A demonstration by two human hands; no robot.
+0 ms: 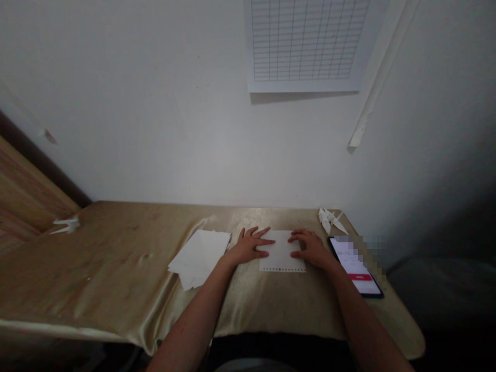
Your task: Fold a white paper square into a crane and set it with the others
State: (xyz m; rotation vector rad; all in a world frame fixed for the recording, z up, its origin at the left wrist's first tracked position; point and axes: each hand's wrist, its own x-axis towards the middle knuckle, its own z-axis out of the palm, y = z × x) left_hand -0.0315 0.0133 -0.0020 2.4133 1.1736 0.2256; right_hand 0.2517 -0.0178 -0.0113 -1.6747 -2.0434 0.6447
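A white sheet of paper point(279, 258) lies flat on the cloth-covered table, with a row of punched holes along its near edge. My left hand point(250, 247) rests at the sheet's left side, fingers spread, the thumb and index finger reaching onto the paper. On the right side, my right hand point(310, 247) touches the sheet with its fingers apart and slightly bent. Neither hand grips anything. To the left of my left hand is a loose stack of white paper sheets point(201, 256), its edges uneven.
A phone point(358, 268) with a lit screen lies right of my right hand. Behind it sits a folded white paper figure point(331, 219). Another white folded piece point(66, 225) is at the far left. The gold tablecloth point(108, 268) is wrinkled; a wall point(174, 129) stands behind.
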